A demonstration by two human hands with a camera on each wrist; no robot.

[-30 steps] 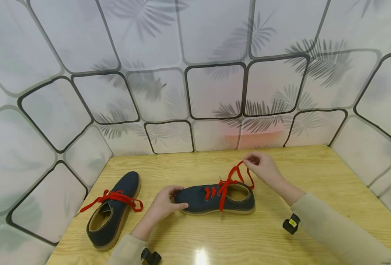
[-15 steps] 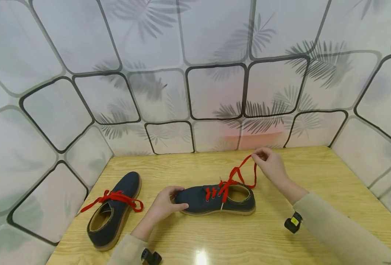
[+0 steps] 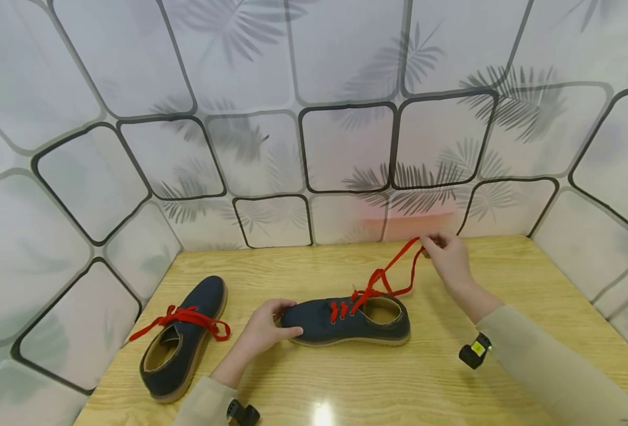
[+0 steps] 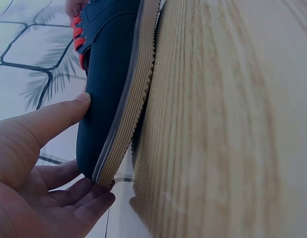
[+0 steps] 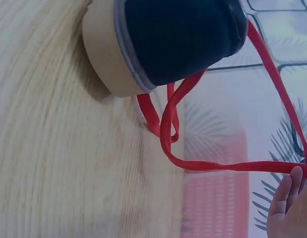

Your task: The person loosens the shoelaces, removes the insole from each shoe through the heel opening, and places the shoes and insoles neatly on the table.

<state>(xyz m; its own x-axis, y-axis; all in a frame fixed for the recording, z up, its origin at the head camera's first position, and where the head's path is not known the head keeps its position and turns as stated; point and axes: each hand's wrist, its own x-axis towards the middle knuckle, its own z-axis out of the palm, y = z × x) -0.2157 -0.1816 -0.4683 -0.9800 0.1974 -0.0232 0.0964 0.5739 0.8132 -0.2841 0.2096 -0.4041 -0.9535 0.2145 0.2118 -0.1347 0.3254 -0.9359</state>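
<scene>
A navy shoe (image 3: 314, 322) lies on the wooden table with its toe to the left. My left hand (image 3: 263, 328) grips the toe, thumb on the near side; in the left wrist view the thumb (image 4: 74, 110) presses the upper and the fingertips (image 4: 96, 206) curl under the sole's tip. My right hand (image 3: 450, 260) pinches a red shoelace (image 3: 403, 249) beyond the heel, holding it raised. Two strands run from it back to the shoe, and the right wrist view shows the lace (image 5: 217, 166) stretched to the fingers, partly cut off at the edge.
A second navy shoe (image 3: 207, 299) with a tied red lace (image 3: 191, 316) stands at the table's left. The table (image 3: 399, 384) meets a patterned wall covering (image 3: 346, 148) behind and at both sides. A pinkish patch (image 3: 407, 225) shows through the back covering.
My right hand has moved right and slightly up, drawing the lace out. The lace end that hung over the shoe's near side has slipped up and away. My left hand has stayed put.
</scene>
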